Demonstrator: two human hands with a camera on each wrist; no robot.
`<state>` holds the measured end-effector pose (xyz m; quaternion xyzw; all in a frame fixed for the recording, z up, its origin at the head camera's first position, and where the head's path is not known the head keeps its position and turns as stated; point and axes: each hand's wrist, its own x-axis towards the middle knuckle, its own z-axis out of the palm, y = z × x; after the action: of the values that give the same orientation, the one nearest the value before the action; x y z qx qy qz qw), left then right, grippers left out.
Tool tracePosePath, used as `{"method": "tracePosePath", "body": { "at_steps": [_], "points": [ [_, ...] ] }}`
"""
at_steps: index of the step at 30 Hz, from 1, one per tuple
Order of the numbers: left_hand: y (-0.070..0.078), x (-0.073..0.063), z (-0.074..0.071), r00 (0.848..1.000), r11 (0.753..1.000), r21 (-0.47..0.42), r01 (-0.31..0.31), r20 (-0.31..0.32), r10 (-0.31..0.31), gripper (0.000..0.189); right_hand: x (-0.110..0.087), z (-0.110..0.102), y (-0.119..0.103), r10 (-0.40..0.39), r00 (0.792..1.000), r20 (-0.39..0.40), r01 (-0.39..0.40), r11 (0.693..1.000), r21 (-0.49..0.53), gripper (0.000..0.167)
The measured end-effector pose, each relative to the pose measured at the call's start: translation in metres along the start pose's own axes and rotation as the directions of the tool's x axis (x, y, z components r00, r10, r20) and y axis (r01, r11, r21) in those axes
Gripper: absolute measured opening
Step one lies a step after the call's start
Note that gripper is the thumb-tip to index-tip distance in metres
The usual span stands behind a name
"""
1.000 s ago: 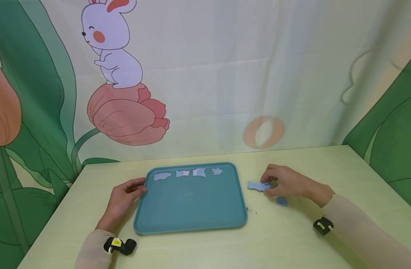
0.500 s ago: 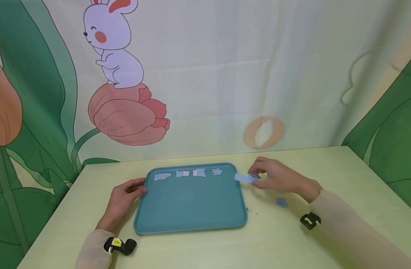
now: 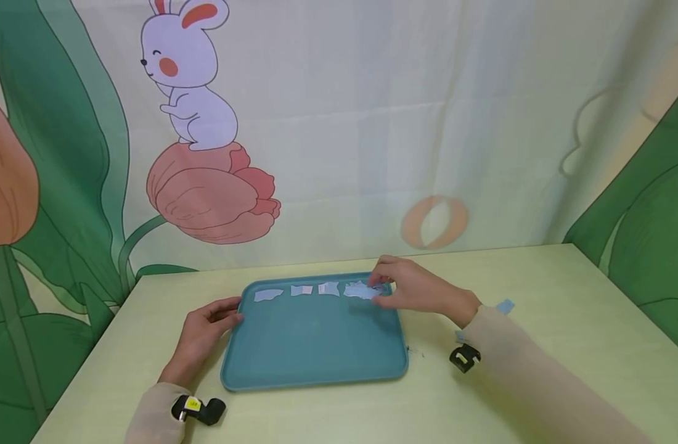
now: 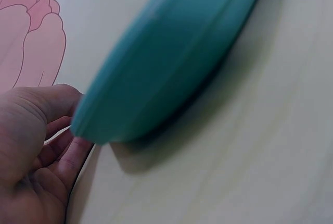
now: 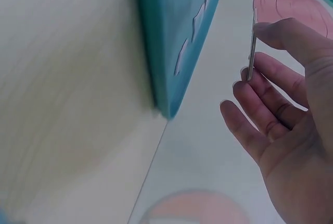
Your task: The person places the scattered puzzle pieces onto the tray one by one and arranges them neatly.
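Note:
My left hand (image 3: 206,324) holds the teal tray (image 3: 314,345) by its left edge. In the left wrist view, the thumb lies against the tray's rim (image 4: 99,96), with curled fingers beside and below it. Over the tray's far right corner, my right hand (image 3: 413,287) pinches a pale blue torn paper piece (image 3: 357,293). The right wrist view shows this paper (image 5: 252,47) edge-on between thumb and fingertips. Along the tray's far side lie a long torn scrap (image 3: 269,295) and two shorter scraps (image 3: 302,290) (image 3: 328,288); another scrap near the held paper is largely covered by it.
Right of the tray, a blue paper scrap (image 3: 505,306) lies on the table behind the right sleeve, and another scrap (image 3: 459,336) is partly hidden by it. Small dark marks (image 3: 414,352) dot the table by the tray's right edge. A printed curtain (image 3: 339,154) hangs behind.
My right hand has carried the pinched paper leftward from the table to above the tray's far right corner. A scrap on the table has come into view. My left hand stays at the tray's edge.

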<state>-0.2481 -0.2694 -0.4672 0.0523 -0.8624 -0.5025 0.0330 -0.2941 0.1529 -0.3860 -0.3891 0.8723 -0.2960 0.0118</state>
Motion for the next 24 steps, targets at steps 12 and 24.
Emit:
{"method": "tracePosePath", "body": {
  "at_steps": [12, 24],
  "points": [
    [0.002, 0.001, 0.001, 1.0, 1.0, -0.015, -0.007, 0.012, 0.007, 0.043, 0.042, 0.024, -0.026, 0.018, 0.999, 0.031, -0.019, 1.0, 0.024, 0.022],
    [0.004, -0.002, -0.001, 1.0, 1.0, 0.0, 0.02, 0.003, -0.02, 0.043, 0.073, 0.048, -0.045, 0.012, 0.997, 0.074, -0.018, 0.996, 0.088, 0.021]
  ]
}}
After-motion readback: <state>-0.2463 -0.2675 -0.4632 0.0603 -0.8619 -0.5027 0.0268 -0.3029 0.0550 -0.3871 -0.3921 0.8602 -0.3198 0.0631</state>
